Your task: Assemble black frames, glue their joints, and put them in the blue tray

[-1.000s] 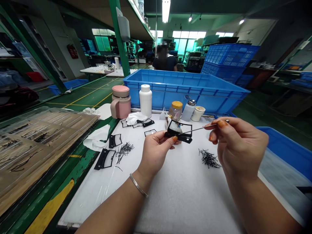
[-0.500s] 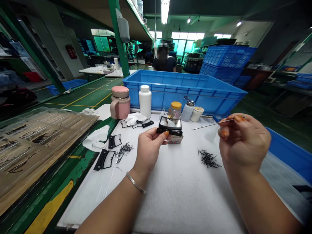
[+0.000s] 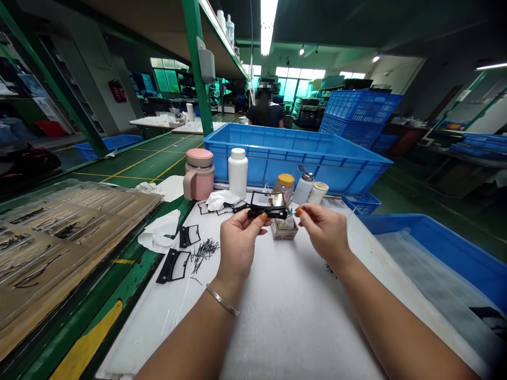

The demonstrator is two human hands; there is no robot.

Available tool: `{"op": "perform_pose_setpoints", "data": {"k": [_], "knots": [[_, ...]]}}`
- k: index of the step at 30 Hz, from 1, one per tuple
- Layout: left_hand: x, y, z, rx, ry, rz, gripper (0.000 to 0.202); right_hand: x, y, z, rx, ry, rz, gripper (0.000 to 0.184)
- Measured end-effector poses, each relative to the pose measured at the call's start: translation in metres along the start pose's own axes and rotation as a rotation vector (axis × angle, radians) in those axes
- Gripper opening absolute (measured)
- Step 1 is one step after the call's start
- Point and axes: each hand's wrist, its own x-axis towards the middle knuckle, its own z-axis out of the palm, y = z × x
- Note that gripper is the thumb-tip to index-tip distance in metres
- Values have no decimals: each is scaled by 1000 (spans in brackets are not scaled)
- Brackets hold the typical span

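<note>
A long white foam-topped desk (image 3: 277, 322) runs away from the person, with a large blue plastic crate (image 3: 297, 138) just past its far edge and a shallower blue tub (image 3: 431, 248) beside its right edge. A co-worker (image 3: 264, 112) stands well beyond the crate. Off the desk's left edge lie brown cardboard sheets (image 3: 67, 237) under clear plastic. Along the far edge stand a pink mug (image 3: 198, 174), a white bottle (image 3: 238, 172), a jar with a yellow lid (image 3: 284, 187), a pump dispenser bottle (image 3: 303, 188) and a small white tub (image 3: 318, 192). Toward the left edge lie a white cloth (image 3: 158, 235), two loose black frames (image 3: 174, 266) and a heap of thin black wire pieces (image 3: 204, 254). The left hand (image 3: 240, 245) clamps a black plastic frame (image 3: 268, 206) between thumb and fingers, holding it just above a small printed box (image 3: 284, 230) near the far edge. The right hand (image 3: 322, 229) sits just beside the box, its fingertips drawn together on something too thin to make out
</note>
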Motion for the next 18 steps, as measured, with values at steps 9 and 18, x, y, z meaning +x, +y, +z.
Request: {"op": "perform_pose_setpoints", "data": {"k": [9,18], "knots": [[-2,6,1,126,-159,-17,18,4,-13,-15,193,-27,148,19],[1,9,-6,613,-675,-171,26,-20,-30,-63,519,-303,302,6]]}}
